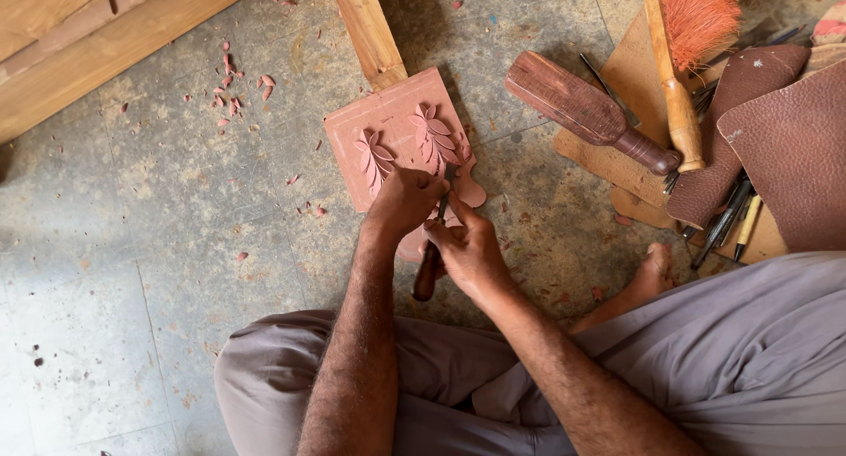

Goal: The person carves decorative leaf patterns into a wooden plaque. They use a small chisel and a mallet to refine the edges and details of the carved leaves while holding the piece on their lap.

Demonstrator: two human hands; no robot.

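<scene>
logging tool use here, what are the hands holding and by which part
Both hands grip one carving chisel: the right hand around its dark wooden handle, the left hand near the blade, resting on the pink carved block.

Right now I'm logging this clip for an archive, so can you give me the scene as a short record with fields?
Setting: stone floor, person seated on it
Workpiece: pink carved panel with leaf motifs, lying flat on the floor
Left hand: resting on the panel, guiding the tool's tip
Right hand: gripping the carving chisel by its dark wooden handle
Nearby tools: wooden mallet, brush with orange bristles, leather pieces
Debris: pink chips scattered on the floor
</scene>
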